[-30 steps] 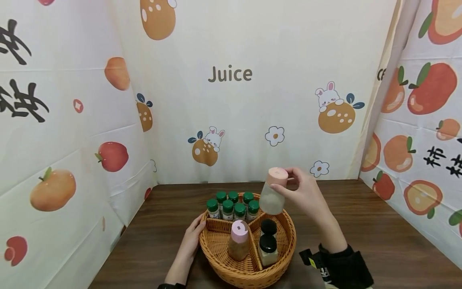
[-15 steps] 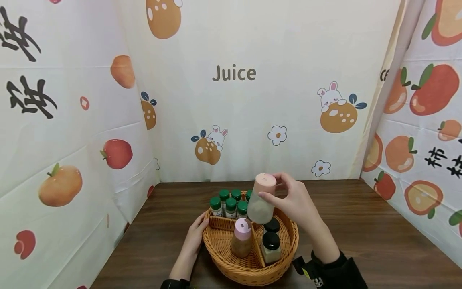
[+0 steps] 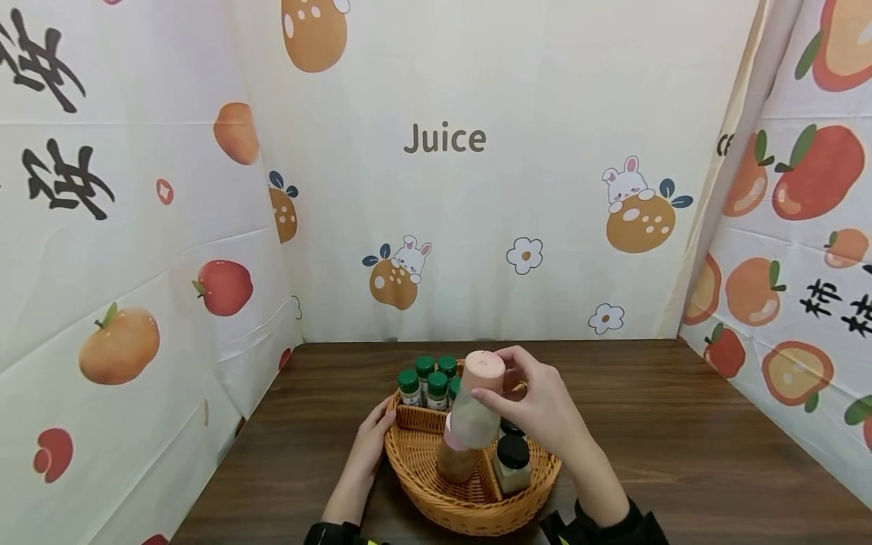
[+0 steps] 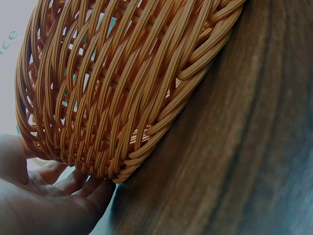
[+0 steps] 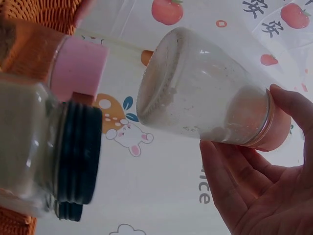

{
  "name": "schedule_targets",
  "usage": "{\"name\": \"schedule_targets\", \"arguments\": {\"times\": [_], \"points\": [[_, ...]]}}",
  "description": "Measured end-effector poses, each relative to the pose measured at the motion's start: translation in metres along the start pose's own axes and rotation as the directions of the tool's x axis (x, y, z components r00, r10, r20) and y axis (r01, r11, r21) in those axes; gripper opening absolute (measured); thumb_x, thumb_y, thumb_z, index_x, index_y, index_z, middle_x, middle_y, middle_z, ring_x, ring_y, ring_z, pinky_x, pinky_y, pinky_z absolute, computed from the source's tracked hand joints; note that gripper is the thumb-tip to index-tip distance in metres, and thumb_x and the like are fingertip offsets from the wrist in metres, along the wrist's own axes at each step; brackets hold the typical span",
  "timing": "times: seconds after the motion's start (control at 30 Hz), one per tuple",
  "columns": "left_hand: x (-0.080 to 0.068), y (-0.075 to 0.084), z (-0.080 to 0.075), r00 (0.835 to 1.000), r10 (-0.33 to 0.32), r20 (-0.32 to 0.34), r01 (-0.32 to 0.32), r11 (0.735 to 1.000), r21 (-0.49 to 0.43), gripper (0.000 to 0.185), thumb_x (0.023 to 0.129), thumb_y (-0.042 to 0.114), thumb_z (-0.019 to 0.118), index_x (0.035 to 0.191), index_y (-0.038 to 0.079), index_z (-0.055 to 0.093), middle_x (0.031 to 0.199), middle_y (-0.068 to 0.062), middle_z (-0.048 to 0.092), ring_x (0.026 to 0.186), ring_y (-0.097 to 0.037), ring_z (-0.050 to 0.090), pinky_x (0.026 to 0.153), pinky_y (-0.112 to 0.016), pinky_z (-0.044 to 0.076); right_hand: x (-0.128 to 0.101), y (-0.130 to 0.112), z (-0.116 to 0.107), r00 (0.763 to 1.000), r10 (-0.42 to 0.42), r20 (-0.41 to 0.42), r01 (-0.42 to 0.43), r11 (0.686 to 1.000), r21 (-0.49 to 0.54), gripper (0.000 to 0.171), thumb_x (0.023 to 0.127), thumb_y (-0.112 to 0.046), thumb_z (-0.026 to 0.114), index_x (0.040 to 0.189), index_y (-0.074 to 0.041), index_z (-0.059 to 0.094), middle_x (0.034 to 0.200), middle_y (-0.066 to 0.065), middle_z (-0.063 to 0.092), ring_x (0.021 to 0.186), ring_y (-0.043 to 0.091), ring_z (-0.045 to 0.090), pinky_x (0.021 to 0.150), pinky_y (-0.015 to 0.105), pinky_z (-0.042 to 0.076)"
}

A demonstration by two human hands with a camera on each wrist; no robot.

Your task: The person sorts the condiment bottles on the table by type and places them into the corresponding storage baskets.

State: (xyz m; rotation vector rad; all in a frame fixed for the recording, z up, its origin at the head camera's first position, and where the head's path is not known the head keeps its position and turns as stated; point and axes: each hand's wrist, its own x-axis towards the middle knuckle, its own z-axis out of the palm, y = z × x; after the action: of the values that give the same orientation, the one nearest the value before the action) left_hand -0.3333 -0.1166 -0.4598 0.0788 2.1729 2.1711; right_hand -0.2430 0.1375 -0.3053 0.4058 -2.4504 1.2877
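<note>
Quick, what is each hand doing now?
Left hand: open, fingers resting against the basket side.
Right hand: holds the peach-capped jar.

Green-capped small jars (image 3: 428,378) stand clustered in back compartment, some hidden. Black-lidded jars: one at front right (image 3: 512,463), another just behind it (image 3: 509,428), mostly hidden. Pink-capped bottle w/ brown contents (image 3: 453,459) upright in front-left compartment, top partly covered. Dark wood worktop (image 3: 681,446) under everything. Backdrop: cream cloth w/ "Juice" lettering (image 3: 445,139), bunny-on-orange print (image 3: 639,208), white flowers (image 3: 524,255), red apple (image 3: 223,287) on left panel.
</note>
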Motion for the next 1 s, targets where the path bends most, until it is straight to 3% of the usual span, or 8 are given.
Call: {"name": "schedule_targets", "arguments": {"times": [1.0], "points": [[0.001,-0.001,0.0,1.0,0.009,0.002,-0.009,1.0,0.016,0.052,0.109,0.025,0.039,0.153,-0.003,0.033,0.158,-0.031,0.028,0.145,-0.048,0.031,0.116,-0.058,0.035,-0.022,0.003,0.019,0.995,0.102,0.021,-0.102,0.995,0.003,0.045,0.078,-0.032,0.086,0.116,-0.018,0.065,0.109,0.001,0.07,0.086,0.01,0.068,0.07,0.021,0.056]]}}
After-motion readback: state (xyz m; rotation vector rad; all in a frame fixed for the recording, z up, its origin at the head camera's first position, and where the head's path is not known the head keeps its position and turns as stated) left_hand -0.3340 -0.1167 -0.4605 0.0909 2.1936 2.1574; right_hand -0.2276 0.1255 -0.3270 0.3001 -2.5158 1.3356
